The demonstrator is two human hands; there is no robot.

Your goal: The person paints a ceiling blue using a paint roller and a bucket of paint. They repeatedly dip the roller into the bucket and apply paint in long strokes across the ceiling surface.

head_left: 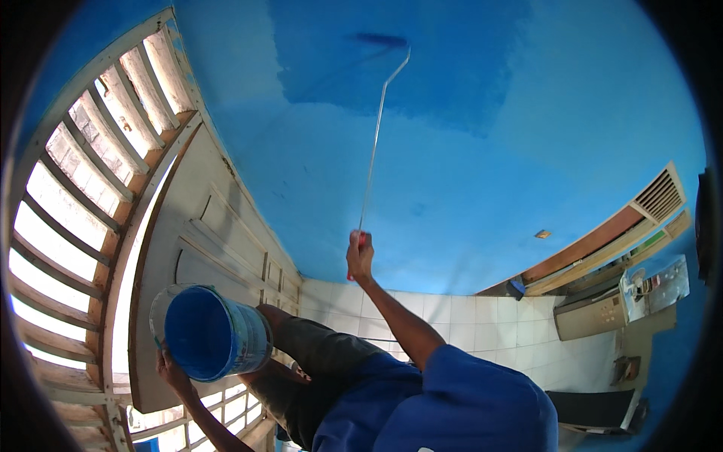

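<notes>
A paint roller spans the upper middle, its long thin metal rod (374, 135) rising to a dark blue roller head (380, 39) blurred by motion. My right hand (361, 256) is closed round its red handle. The roller head is at the blue wall (339, 166), over a darker blue patch (452, 68) with ragged edges. At the lower left my left hand (173, 373) grips the rim side of a clear plastic bucket (252, 339), tilted so its opening faces me. Blue paint coats its inside (197, 331); how much paint it holds I cannot tell.
Left of me are a slatted window (83, 166) with bright light behind and a pale panelled door (218, 226). White tiles (437, 309) meet the blue wall. On the right are a wooden frame with a vent grille (659, 194) and a beige box-like object (591, 316).
</notes>
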